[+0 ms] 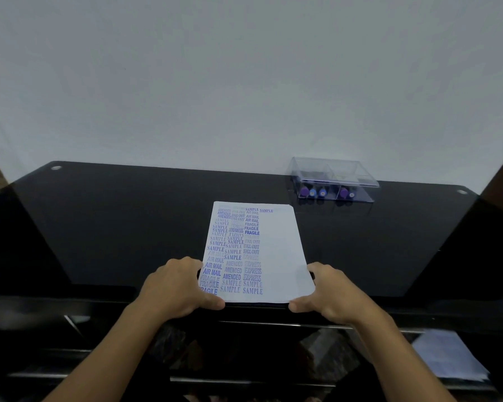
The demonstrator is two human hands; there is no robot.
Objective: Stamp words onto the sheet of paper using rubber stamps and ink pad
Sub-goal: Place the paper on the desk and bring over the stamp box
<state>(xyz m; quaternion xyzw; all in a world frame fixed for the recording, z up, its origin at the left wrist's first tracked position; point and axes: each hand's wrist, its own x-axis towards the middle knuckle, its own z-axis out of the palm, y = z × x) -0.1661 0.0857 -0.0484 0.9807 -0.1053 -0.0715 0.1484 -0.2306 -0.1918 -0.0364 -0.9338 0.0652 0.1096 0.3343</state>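
White paper sheet (276,250), blue-stamped, is laid mid-frame on the glossy black desk (114,227). Its lower corners are pinched by the left hand (176,288) and right hand (328,291). Clear plastic box (333,181) is seen upper right.

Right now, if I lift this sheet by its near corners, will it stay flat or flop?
Probably flop: the sheet looks like one thin page, and with the left hand and right hand only at its near corners, the far end would likely droop. On the glossy table it may slide easily.
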